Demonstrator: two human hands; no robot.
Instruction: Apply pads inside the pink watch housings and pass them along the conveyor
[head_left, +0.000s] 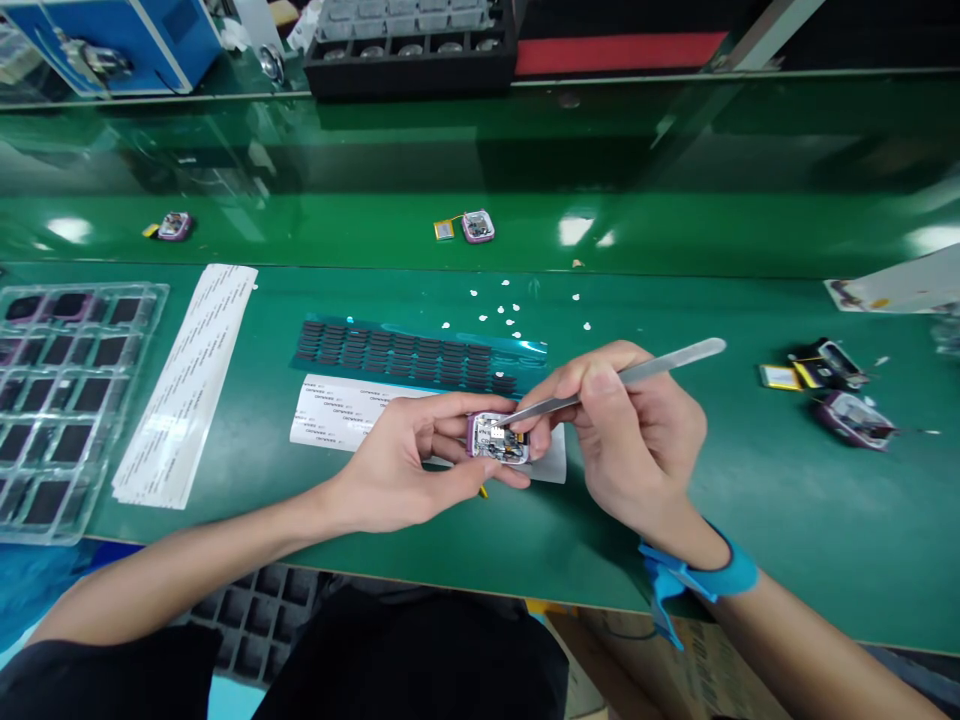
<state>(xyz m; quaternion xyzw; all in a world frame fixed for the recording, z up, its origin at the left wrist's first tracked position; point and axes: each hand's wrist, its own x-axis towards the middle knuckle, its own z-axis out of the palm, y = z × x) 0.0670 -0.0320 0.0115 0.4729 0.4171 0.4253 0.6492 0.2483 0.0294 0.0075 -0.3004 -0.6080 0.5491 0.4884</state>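
Note:
My left hand [409, 460] grips a small purple-rimmed smartwatch case [499, 447] by its edges, with its circuit board facing up. In my right hand [637, 440] is a pair of metal tweezers [660, 362], pinched between thumb and fingers. The tweezer tips touch or hover just above the board inside the case; I cannot tell which. Under both hands lies a white printed adhesive sheet [337, 412]. Just behind it is a teal film strip [420, 357] bearing rows of small dark pads.
Several white round stickers [502, 309] dot the green bench. A clear tray [82, 400] of watch parts and another white sheet [187, 390] lie at left. Opened cases [855, 418] sit at right; another case [478, 226] with its battery lies behind. A blue strap [705, 575] circles my right wrist.

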